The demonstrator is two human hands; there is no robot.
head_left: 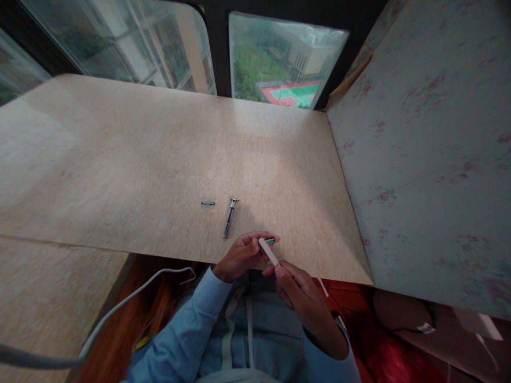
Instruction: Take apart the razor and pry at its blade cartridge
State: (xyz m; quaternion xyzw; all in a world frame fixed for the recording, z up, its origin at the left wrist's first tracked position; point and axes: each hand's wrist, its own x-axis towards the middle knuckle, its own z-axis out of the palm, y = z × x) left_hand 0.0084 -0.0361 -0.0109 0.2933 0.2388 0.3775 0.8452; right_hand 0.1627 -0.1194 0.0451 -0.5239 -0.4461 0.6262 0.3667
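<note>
My left hand [248,252] is closed on a small razor cartridge [270,241] with a green strip, just above the front edge of the counter. In my right hand [297,284] is a flat whitish stick [269,253] with a rounded end. Its far end lies across or against the cartridge; whether they touch, I cannot tell. A razor handle [229,219] with a dark grip and silver neck rests on the counter, left of and beyond my hands. Farther left lies a second razor cartridge [208,203], which seems to sit on a clear piece.
The beige marbled counter [159,159] runs back to the windows [279,64]. On the right stands a wall [423,159] with flowered paper. A grey cable [131,290] crosses below the counter's front edge at the left.
</note>
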